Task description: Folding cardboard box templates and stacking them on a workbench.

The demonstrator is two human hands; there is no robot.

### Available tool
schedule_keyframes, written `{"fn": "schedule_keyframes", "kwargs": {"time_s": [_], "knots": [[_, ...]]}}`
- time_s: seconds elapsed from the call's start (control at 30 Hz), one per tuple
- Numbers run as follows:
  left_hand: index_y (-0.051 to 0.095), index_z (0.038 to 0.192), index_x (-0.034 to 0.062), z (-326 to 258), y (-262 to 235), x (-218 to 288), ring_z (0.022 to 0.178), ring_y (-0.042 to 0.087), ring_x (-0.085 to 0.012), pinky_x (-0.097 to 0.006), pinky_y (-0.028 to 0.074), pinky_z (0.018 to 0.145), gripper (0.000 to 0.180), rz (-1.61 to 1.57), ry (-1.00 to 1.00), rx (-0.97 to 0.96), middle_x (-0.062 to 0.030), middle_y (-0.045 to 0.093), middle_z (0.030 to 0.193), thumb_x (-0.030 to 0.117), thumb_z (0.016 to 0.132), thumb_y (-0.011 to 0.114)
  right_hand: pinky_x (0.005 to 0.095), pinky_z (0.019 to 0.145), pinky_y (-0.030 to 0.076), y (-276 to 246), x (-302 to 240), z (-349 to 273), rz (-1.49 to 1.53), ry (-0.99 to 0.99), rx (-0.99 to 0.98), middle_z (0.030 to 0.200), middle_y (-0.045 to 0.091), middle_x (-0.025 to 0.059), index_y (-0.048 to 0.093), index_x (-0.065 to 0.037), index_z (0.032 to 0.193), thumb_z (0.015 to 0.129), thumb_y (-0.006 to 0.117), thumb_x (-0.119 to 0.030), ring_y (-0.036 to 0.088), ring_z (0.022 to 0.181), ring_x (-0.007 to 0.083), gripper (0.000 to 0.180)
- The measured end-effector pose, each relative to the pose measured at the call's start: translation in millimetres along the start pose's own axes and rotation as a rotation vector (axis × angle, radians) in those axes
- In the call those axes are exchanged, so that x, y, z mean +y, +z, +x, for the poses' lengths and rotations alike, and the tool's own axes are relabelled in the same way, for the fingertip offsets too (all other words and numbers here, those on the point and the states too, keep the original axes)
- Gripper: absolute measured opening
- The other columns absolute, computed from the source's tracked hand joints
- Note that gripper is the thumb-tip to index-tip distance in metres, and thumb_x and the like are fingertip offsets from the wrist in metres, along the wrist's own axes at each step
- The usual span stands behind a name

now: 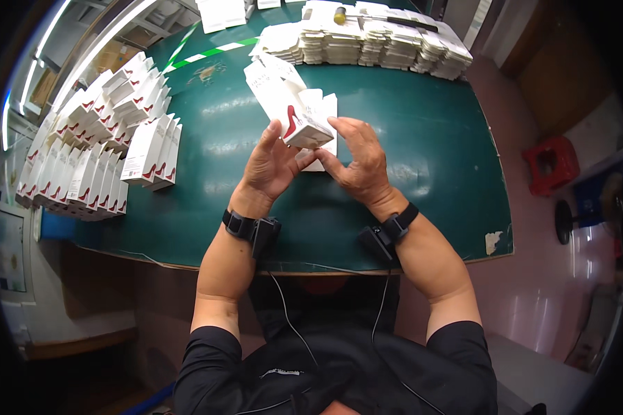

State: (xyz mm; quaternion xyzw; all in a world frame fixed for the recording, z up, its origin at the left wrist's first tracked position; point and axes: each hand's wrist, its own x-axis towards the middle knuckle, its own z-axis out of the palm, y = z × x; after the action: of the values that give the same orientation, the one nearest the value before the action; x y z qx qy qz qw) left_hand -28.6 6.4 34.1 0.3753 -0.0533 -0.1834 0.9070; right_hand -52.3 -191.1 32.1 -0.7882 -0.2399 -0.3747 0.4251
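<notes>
Over the middle of the green table, a white folding carton (277, 91) with a red high-heel shoe print is held tilted, its near end toward me. My left hand (268, 166) is closed around the near end from the left and below, the thumb along the side. My right hand (361, 160) pinches the right side of that same end with thumb and fingers. Just behind and beneath it, another white carton piece (331, 109) shows, partly hidden by the held carton and my fingers.
Stacks of flat white cartons (332, 45) line the far edge, with a yellow-and-black handled tool (340, 15) on top. At the left stand rows of formed cartons (83, 173) with red shoe prints. Green-white tape (214, 57) marks the green table (436, 214). A red stool (552, 166) stands to the right.
</notes>
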Motion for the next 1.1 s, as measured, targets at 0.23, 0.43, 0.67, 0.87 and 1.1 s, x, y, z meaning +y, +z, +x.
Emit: {"fn": "schedule_keyframes", "kwargs": {"time_s": [0.23,0.43,0.67,0.87,1.1], "knots": [[0.036,0.153,0.0084,-2,4,-12,0.130,0.054,-0.0261,-0.042,0.052,0.102,0.089,0.128,-0.073,-0.128,-0.0119,0.052,0.145,0.063,0.090,0.068,0.0391,0.085,0.056,5,8,-1,0.018,-0.043,0.026,0.113,0.069,0.0146,0.066,-0.005,0.121,0.076,0.082,-0.006,0.067,0.099,0.0323,0.047],[0.036,0.153,0.0065,-3,3,-12,0.130,0.054,-0.0258,-0.042,0.050,0.106,0.092,0.174,-0.040,-0.116,-0.0120,0.052,0.145,0.064,0.089,0.068,0.0370,0.080,0.057,5,8,-1,0.048,-0.052,0.011,0.109,0.070,0.0127,0.069,-0.005,0.116,0.077,0.080,-0.001,0.069,0.093,0.0299,0.041],[0.035,0.153,0.0059,-5,5,-12,0.131,0.054,-0.0253,-0.041,0.049,0.108,0.093,0.181,-0.037,-0.106,-0.0118,0.052,0.145,0.063,0.088,0.069,0.0365,0.078,0.058,5,9,0,0.053,-0.073,0.017,0.106,0.071,0.0123,0.070,-0.005,0.114,0.077,0.079,0.001,0.069,0.091,0.0294,0.039],[0.038,0.151,0.0061,-4,2,-14,0.129,0.056,-0.0235,-0.040,0.049,0.108,0.091,0.180,-0.032,-0.121,-0.0103,0.055,0.142,0.061,0.087,0.072,0.0374,0.076,0.058,3,10,2,0.036,-0.103,0.019,0.102,0.072,0.0124,0.070,-0.005,0.112,0.076,0.078,0.002,0.070,0.089,0.0305,0.038],[0.041,0.148,0.0063,-2,4,-17,0.126,0.059,-0.0222,-0.039,0.051,0.105,0.087,0.167,-0.051,-0.101,-0.0089,0.057,0.140,0.059,0.087,0.074,0.0380,0.075,0.058,2,11,2,-0.035,-0.103,0.028,0.097,0.072,0.0123,0.069,-0.004,0.109,0.077,0.076,0.004,0.070,0.086,0.0314,0.034]]}}
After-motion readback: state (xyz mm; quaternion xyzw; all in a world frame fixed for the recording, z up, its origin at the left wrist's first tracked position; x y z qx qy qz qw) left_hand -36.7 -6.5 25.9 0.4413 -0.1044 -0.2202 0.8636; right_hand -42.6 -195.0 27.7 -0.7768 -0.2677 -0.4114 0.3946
